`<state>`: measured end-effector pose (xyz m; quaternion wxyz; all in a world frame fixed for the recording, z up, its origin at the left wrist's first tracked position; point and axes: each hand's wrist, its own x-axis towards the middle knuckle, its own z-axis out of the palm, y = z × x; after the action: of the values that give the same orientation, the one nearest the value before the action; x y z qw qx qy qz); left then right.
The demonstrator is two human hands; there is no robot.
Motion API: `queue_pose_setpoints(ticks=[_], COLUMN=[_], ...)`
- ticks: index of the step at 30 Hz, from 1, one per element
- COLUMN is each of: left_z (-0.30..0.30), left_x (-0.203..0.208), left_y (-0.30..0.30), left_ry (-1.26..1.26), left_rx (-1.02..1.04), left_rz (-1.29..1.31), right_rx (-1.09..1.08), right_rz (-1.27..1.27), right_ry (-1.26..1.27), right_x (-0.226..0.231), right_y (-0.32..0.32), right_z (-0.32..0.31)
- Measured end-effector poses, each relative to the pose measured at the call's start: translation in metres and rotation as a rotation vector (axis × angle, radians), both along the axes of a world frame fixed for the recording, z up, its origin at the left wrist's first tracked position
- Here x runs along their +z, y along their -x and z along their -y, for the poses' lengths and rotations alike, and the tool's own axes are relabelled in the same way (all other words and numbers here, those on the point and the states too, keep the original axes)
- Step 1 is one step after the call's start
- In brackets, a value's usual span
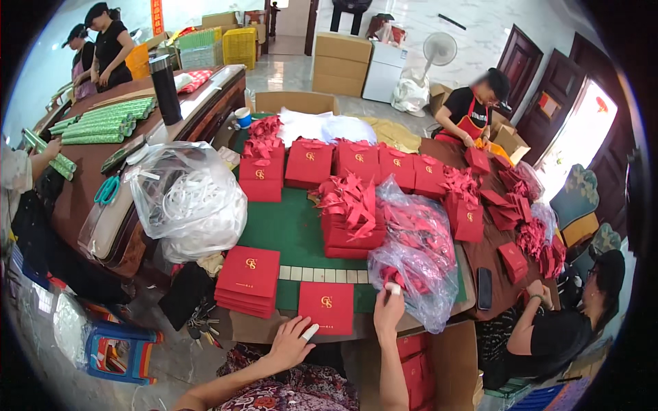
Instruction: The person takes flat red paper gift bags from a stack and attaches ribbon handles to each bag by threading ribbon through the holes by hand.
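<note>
A flat red gift bag [325,307] with a gold emblem lies at the table's near edge. My left hand [291,342] rests at its lower left corner, fingers stretched out, white tape round one finger. Beyond and to the right, a clear plastic bag [423,257] holds many red ribbons. My right hand [389,307], also with a white-taped finger, is at this bag's near opening, its fingertips closed on a red ribbon [392,275]. A stack of flat red gift bags [248,281] lies to the left. Red bags topped with loose ribbons [353,229] stand farther in.
A row of red bags [310,163] lines the table's far side. To the left sits a plastic sack of white cord [195,198]; a phone [484,288] lies to the right. An open carton [449,363] stands below. Co-workers [473,113] sit and stand around.
</note>
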<state>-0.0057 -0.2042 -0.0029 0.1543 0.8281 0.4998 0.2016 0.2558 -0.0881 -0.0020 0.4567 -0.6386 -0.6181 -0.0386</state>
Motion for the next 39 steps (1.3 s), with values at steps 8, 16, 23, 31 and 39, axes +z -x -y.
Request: queue_pose_setpoints(ticks=[8, 16, 23, 31, 39], left_z=[-0.046, -0.054, -0.041, -0.094, -0.127], left_x=[0.043, 0.051, 0.022, 0.028, 0.013], left_y=[-0.028, -0.029, -0.039, -0.035, -0.038], left_ry=[-0.178, 0.039, 0.808, -0.009, 0.014], left_rx=[-0.044, -0.086, 0.125, 0.161, 0.140], left_rz=[0.431, 0.514, 1.155, 0.529, 0.027], right_rx=[0.379, 0.438, 0.513, 0.404, 0.351], right_rz=[0.125, -0.251, -0.920, -0.880, -0.466], right_ry=[0.323, 0.456, 0.580, 0.351, 0.512], right_x=[0.067, 0.091, 0.050, 0.068, 0.041], right_y=[0.040, 0.056, 0.059, 0.045, 0.051], right_z=[0.077, 0.092, 0.090, 0.075, 0.025])
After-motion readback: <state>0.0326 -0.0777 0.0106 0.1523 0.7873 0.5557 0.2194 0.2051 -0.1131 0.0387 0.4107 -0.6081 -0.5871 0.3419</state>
